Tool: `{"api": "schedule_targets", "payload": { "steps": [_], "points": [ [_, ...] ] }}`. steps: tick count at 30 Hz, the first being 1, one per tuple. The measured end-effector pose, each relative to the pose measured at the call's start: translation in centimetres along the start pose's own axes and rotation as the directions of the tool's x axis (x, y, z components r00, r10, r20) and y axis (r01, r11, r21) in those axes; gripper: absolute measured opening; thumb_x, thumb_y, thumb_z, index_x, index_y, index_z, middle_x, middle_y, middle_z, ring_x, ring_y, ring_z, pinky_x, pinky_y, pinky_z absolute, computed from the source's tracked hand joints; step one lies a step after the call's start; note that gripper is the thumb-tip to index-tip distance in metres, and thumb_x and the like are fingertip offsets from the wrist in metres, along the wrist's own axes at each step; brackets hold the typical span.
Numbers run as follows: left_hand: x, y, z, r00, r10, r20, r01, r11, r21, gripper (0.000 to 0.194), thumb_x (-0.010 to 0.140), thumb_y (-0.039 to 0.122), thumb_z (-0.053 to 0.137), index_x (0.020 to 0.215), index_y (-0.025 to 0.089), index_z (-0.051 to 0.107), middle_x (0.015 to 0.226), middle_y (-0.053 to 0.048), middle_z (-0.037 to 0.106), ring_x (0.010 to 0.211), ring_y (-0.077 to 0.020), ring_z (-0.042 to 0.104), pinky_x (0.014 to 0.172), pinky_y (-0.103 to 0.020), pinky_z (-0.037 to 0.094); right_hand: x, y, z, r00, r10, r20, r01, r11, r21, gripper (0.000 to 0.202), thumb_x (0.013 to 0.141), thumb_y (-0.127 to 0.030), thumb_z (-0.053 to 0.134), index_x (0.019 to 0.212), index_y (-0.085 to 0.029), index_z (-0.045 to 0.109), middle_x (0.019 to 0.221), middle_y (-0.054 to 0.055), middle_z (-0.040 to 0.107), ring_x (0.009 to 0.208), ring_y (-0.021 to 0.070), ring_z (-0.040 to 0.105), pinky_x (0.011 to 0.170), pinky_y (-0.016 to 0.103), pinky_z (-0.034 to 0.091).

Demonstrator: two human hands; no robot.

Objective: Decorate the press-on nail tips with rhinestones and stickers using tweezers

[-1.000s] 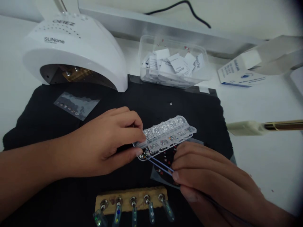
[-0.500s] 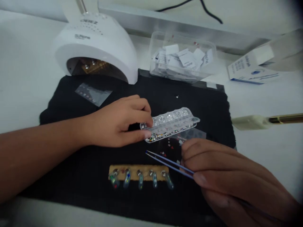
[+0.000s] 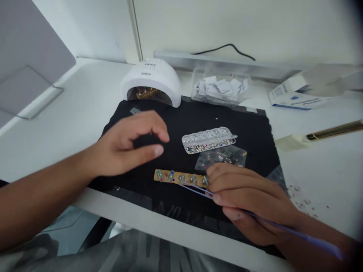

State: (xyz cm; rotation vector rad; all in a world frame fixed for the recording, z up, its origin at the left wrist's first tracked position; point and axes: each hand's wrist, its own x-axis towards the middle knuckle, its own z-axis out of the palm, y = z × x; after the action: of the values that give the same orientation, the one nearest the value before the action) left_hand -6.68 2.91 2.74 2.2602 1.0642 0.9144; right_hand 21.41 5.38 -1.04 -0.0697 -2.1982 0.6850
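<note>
My left hand (image 3: 133, 145) hovers above the black mat, thumb and fingers curved apart with nothing between them. In my right hand (image 3: 249, 196) is a pair of slim bluish-purple tweezers (image 3: 198, 190), their tips over a wooden strip (image 3: 166, 176). Several glossy nail tips are mounted across this strip; the two leftmost carry coloured stones. A tiny blue stone (image 3: 173, 180) shows near the tweezer points; whether they grip it I cannot tell. My right fingers cover the strip's right end. Behind lies a clear rhinestone case (image 3: 210, 140) with compartments of small stones, its lid partly raised.
A clear plastic sheet (image 3: 235, 155) with loose bits lies beside the case. At the back stand a white nail lamp (image 3: 153, 71), a clear tub (image 3: 221, 92) of paper packets and an open white carton (image 3: 292, 94). A brush (image 3: 295, 142) and scattered bits (image 3: 304, 202) are on the right.
My left hand has let go of the rhinestone case and drawn back leftward. The tweezers have moved from near the case to over the wooden strip. The camera view has tilted and widened.
</note>
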Motion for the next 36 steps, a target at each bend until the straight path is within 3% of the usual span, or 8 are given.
{"api": "schedule_targets", "payload": {
  "steps": [4, 10, 16, 36],
  "points": [
    [-2.1, 0.1, 1.7, 0.992, 0.039, 0.121, -0.032, 0.998, -0.056, 0.014, 0.090, 0.015, 0.061, 0.103, 0.018, 0.060, 0.101, -0.008, 0.065, 0.095, -0.0172, 0.059, 0.083, -0.032, 0.051, 0.1, -0.2, 0.3, 0.998, 0.001, 0.060, 0.001, 1.000, -0.021, 0.010, 0.086, -0.008, 0.055, 0.088, -0.010, 0.064, 0.075, 0.011, 0.072, 0.075, 0.0191, 0.072, 0.076, 0.039, 0.065],
    [-2.1, -0.6, 3.1, 0.960, 0.061, 0.274, -0.074, 0.997, 0.037, 0.015, 0.086, 0.022, 0.068, 0.098, 0.019, 0.059, 0.115, -0.010, 0.063, 0.104, -0.0223, 0.058, 0.092, -0.041, 0.046, 0.5, -0.5, 0.3, 0.993, 0.097, 0.069, -0.091, 0.993, -0.077, 0.014, 0.094, -0.015, 0.055, 0.082, -0.015, 0.063, 0.071, 0.005, 0.073, 0.072, 0.0158, 0.072, 0.075, 0.033, 0.065],
    [-2.6, -0.7, 3.6, 0.964, 0.082, 0.253, -0.118, 0.984, 0.131, 0.015, 0.090, 0.017, 0.064, 0.101, 0.020, 0.055, 0.118, -0.009, 0.061, 0.107, -0.0229, 0.056, 0.093, -0.044, 0.044, 0.7, -1.1, -0.5, 0.971, 0.183, 0.154, -0.168, 0.980, -0.105, 0.014, 0.095, -0.015, 0.057, 0.084, -0.018, 0.064, 0.073, 0.002, 0.074, 0.073, 0.0144, 0.074, 0.076, 0.029, 0.065],
    [-2.7, -0.5, 4.1, 0.969, 0.126, 0.214, -0.165, 0.971, 0.172, 0.010, 0.088, 0.011, 0.064, 0.093, 0.018, 0.058, 0.109, -0.009, 0.064, 0.103, -0.0223, 0.057, 0.088, -0.042, 0.051, 0.1, -0.8, -0.4, 0.958, 0.175, 0.227, -0.153, 0.982, -0.113, 0.009, 0.095, -0.016, 0.057, 0.088, -0.020, 0.062, 0.078, 0.000, 0.075, 0.077, 0.0154, 0.072, 0.083, 0.035, 0.063]
  ]
}}
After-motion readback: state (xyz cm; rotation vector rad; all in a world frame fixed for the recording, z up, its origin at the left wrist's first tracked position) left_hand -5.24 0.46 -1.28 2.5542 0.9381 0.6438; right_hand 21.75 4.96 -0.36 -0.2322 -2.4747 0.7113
